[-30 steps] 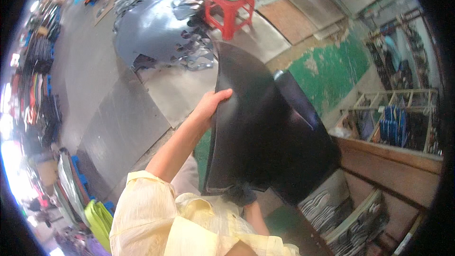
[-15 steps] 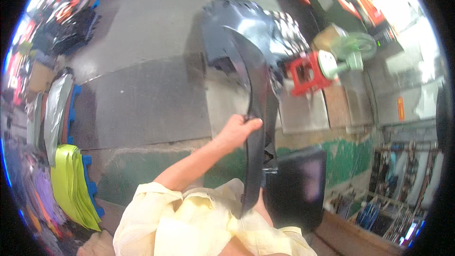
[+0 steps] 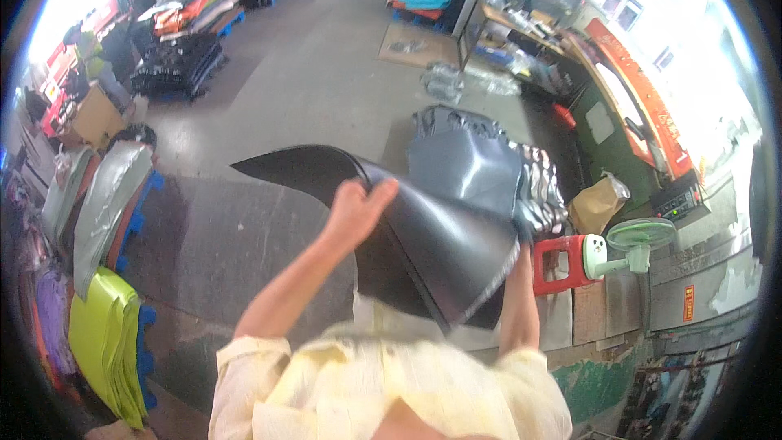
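Observation:
A large black flexible sheet (image 3: 456, 240), glossy where light falls on it, is bent and curled between my two hands in front of my chest. My left hand (image 3: 358, 210) is closed over its upper fold, thumb on top. At the sheet's right edge is my right hand (image 3: 524, 254), gripping it there; the sheet hides most of those fingers. One pointed end of the sheet reaches out to the left, while its lower part hangs down. Just beyond it lies a pile of dark grey sheets (image 3: 464, 165).
A red plastic stool (image 3: 564, 265) and a pale green fan (image 3: 639, 236) stand at the right, near a brown bag (image 3: 601, 204). Lime-green sheets (image 3: 106, 334) and silver-grey sheets (image 3: 110, 204) are stacked on blue pallets at the left. A long workbench (image 3: 538, 33) stands farther back.
The black sheet, earlier hanging lengthwise from my left hand, is now spread crosswise between both hands. My right arm has come into view, and my view has tilted up across the room.

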`<action>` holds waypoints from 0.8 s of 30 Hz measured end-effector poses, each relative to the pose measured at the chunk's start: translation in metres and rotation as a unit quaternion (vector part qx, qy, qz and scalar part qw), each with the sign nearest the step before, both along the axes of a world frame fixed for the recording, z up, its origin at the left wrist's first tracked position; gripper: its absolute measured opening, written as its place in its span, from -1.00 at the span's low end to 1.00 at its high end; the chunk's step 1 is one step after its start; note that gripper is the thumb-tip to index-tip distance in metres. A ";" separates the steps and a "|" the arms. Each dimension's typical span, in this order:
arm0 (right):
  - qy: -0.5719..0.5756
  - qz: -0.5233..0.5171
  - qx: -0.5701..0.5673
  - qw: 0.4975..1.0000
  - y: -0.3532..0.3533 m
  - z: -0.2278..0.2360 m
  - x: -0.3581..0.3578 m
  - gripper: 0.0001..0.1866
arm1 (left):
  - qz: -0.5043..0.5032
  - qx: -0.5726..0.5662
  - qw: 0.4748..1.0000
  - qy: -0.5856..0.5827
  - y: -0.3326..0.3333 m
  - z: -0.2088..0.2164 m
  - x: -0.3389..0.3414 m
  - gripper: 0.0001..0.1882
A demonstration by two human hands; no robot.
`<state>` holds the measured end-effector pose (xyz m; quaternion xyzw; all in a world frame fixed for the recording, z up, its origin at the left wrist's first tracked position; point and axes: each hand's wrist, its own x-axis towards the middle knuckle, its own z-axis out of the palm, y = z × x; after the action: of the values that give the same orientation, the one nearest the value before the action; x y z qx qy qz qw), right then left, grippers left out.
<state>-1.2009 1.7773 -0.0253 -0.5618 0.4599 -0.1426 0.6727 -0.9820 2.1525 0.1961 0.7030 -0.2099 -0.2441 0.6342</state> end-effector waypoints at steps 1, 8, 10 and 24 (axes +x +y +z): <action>-0.007 0.009 -0.014 1.000 -0.026 0.005 0.048 -0.69 | 0.050 0.016 0.999 0.013 0.002 -0.013 0.020 -0.57; -0.073 -0.063 -0.088 0.992 -0.103 0.064 0.316 -0.68 | 0.165 0.054 0.966 0.192 0.008 -0.091 0.190 -0.34; -0.101 -0.087 -0.093 0.987 -0.113 0.092 0.369 -0.75 | -0.013 0.107 0.963 0.247 0.000 -0.122 0.245 -0.36; -0.031 -0.100 -0.362 0.926 -0.231 0.259 0.559 -0.89 | -0.157 0.083 0.937 0.302 -0.309 -0.303 0.731 -0.26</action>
<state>-0.6415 1.5467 0.2335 -0.7133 0.4097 -0.3837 0.4196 -0.2510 1.8436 -0.1067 0.6041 -0.0954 -0.5580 0.5609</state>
